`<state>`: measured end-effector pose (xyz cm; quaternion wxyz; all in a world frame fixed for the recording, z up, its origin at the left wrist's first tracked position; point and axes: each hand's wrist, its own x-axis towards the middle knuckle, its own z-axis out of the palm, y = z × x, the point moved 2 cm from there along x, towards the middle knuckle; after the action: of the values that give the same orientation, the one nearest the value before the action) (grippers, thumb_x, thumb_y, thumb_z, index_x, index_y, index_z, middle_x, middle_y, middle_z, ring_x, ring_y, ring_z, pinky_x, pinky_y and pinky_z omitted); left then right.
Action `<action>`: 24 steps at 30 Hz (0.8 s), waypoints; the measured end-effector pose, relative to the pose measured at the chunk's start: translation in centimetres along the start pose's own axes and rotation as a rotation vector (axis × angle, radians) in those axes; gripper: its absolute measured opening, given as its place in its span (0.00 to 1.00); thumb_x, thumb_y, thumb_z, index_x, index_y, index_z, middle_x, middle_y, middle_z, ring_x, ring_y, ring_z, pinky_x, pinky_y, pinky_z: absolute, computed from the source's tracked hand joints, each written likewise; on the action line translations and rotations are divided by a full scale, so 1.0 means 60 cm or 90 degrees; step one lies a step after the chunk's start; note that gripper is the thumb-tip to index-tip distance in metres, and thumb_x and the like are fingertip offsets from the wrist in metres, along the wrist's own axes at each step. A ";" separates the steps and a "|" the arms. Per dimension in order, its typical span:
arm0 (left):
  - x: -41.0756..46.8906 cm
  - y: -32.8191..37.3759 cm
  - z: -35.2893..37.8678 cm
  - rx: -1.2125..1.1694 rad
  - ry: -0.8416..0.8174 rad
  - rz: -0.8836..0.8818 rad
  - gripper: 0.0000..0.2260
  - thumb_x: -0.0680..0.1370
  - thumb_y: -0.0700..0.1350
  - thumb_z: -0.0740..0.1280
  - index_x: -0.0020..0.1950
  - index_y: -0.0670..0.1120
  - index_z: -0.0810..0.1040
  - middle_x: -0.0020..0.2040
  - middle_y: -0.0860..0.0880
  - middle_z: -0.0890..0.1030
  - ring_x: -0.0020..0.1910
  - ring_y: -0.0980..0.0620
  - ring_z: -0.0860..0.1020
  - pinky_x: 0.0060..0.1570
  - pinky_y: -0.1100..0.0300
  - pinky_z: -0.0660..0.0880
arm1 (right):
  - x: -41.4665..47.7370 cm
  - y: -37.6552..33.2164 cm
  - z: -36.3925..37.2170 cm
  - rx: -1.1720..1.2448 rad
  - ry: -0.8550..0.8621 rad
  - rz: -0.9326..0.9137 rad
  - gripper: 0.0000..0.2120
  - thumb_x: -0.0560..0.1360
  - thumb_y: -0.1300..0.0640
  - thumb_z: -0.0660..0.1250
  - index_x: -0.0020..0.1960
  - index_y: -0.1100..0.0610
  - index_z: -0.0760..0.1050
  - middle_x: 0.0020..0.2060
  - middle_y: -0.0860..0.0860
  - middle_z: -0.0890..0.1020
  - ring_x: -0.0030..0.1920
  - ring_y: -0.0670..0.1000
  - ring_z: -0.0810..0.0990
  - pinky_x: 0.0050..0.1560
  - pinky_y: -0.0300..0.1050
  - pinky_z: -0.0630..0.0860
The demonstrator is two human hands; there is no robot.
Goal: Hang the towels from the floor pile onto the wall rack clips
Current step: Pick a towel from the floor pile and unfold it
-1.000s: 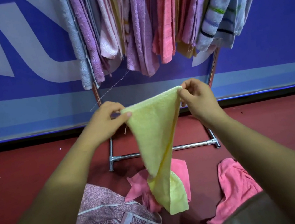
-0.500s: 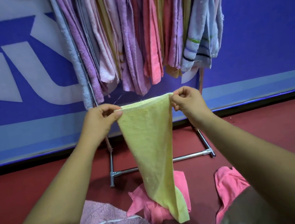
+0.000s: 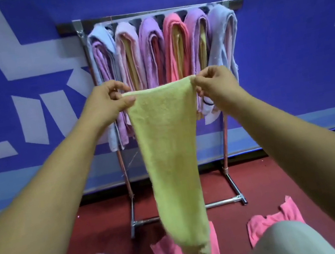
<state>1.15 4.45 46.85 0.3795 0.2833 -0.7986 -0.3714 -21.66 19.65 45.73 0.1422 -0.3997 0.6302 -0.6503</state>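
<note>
Left hand (image 3: 105, 108) and right hand (image 3: 218, 89) pinch corners of the pale-yellow terry towel (image 3: 168, 149). Keep it taut and lift to the chrome rack (image 3: 149, 13) above them, where a free spot is hard to see.

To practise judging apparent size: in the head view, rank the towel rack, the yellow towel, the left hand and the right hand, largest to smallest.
1. towel rack
2. yellow towel
3. left hand and right hand look alike, so unranked; both nearer the camera than the rack.
</note>
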 end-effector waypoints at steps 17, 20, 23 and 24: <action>-0.032 0.081 -0.006 0.020 -0.322 0.038 0.06 0.79 0.40 0.68 0.55 0.43 0.75 0.34 0.45 0.80 0.33 0.50 0.77 0.40 0.55 0.77 | 0.016 -0.011 -0.018 0.018 -0.046 0.065 0.05 0.76 0.67 0.67 0.43 0.62 0.81 0.29 0.48 0.78 0.31 0.46 0.76 0.36 0.37 0.75; -0.040 0.097 0.000 -0.070 -0.394 0.025 0.06 0.79 0.36 0.67 0.56 0.40 0.77 0.37 0.44 0.80 0.37 0.49 0.78 0.40 0.61 0.78 | 0.017 -0.017 -0.011 -0.007 -0.027 0.052 0.05 0.75 0.66 0.68 0.43 0.60 0.81 0.29 0.47 0.78 0.29 0.43 0.75 0.35 0.36 0.74; -0.043 0.103 0.006 -0.109 -0.468 0.002 0.10 0.78 0.33 0.66 0.59 0.39 0.78 0.47 0.42 0.84 0.47 0.48 0.83 0.48 0.62 0.79 | 0.019 -0.021 -0.001 -0.018 -0.026 0.046 0.02 0.75 0.64 0.70 0.45 0.60 0.83 0.35 0.50 0.80 0.34 0.46 0.76 0.40 0.41 0.76; -0.045 0.104 0.009 -0.103 -0.489 0.006 0.12 0.78 0.33 0.66 0.61 0.39 0.77 0.51 0.42 0.84 0.51 0.48 0.83 0.51 0.61 0.79 | 0.020 -0.022 0.000 -0.027 -0.026 0.045 0.02 0.75 0.63 0.71 0.45 0.60 0.83 0.36 0.51 0.81 0.36 0.47 0.77 0.41 0.42 0.76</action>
<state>1.12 10.15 50.59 0.0757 0.0890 -0.8518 -0.5106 -21.99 19.03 47.38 0.1694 -0.3930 0.6549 -0.6229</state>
